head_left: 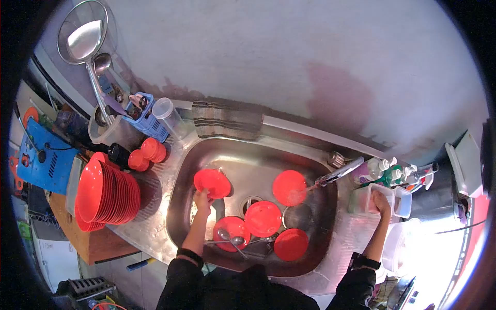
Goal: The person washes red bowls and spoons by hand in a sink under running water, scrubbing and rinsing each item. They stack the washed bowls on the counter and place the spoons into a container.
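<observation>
My left hand [203,201] is closed on the near rim of a red plate [213,182], held tilted over the left side of the steel sink [178,170]. My right hand [381,202] reaches into a clear plastic container [358,200] on the right counter; its fingertips are hard to make out there. In the sink lie more red plates, one in the middle [263,219], one under the tap [290,187], one at lower right [291,244]. Spoons [237,241] rest on another red plate [224,227]. A dark round pan or lid [298,217] sits beside them.
A tall stack of red bowls [111,194] and small red cups [153,149] stand on the left counter. Behind them are a blue utensil basket [150,124] and a large strainer [82,39]. The tap [338,172] juts in from the right, near soap bottles [369,170].
</observation>
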`<state>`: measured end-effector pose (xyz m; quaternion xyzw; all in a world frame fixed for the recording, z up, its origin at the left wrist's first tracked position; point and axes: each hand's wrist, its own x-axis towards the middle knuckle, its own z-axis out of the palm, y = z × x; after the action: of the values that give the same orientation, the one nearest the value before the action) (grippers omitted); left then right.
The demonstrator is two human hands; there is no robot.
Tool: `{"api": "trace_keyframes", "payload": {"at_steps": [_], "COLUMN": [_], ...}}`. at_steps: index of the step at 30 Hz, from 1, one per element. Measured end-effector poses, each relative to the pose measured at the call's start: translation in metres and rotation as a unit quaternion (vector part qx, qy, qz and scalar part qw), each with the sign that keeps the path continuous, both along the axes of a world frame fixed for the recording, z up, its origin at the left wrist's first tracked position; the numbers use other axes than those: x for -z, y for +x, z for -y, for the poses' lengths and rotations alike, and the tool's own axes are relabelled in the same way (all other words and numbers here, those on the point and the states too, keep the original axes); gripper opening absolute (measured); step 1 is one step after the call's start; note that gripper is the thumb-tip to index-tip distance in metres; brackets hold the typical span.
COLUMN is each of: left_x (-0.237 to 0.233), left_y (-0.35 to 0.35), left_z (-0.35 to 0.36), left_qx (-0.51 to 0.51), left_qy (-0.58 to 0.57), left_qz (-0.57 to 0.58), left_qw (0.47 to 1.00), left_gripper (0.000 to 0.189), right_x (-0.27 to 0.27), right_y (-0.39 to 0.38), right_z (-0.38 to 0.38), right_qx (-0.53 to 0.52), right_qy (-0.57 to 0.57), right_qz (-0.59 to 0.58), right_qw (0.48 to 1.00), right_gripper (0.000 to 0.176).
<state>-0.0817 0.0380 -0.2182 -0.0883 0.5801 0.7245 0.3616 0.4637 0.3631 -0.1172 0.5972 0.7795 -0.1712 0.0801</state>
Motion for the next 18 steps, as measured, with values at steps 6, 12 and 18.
{"api": "trace_keyframes", "payload": {"at_steps": [6, 12, 18], "left_x": [-0.072, -0.114, -0.138], "left_y": [0.037, 0.110, 0.168], "left_z": [0.012, 0.007, 0.011], "left_qx": [0.094, 0.252, 0.463], "left_qy": [-0.025, 0.093, 0.094], "left_qz": [-0.031, 0.044, 0.009], "left_qw": [0.995, 0.962, 0.881], "left_gripper": [0.047, 0.066, 0.069], "right_x": [-0.121, -0.088, -0.009], "right_y": [-0.047, -0.138, -0.276], "right_z": [0.069, 0.180, 0.242], "right_qx": [0.220, 0.124, -0.204], "right_qy": [0.177, -0.014, 0.251], "right_qz": [-0.199, -0.738, -0.290], "right_qw": [0.939, 0.663, 0.901], "right_gripper": [0.027, 0.033, 0.045]}}
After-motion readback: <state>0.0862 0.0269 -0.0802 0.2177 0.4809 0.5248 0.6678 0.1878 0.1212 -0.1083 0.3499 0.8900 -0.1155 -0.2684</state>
